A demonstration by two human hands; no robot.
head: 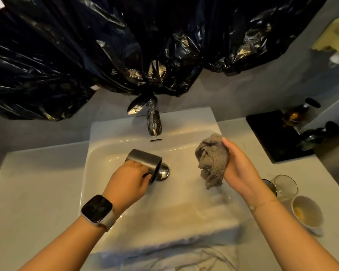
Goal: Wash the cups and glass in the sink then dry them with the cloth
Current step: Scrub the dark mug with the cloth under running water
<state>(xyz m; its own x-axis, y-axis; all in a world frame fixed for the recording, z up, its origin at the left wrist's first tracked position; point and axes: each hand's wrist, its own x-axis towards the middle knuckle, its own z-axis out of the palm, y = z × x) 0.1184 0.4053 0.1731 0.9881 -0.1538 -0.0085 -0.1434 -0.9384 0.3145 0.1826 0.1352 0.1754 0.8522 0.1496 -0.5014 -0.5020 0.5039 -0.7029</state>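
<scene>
Head view: the left hand (128,179) holds a metal cup (145,163) tipped on its side over the sink (106,153), fingers curled round its handle side. The right hand (238,167) grips a bunched grey cloth (211,159), fingers clamped on it. Right of that hand, on the worktop (37,182), stand a glass (286,185) and a white cup (306,213).

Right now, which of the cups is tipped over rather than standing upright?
The metal cup, held by the left hand over the sink. The white cup and the glass stand upright on the counter.
</scene>
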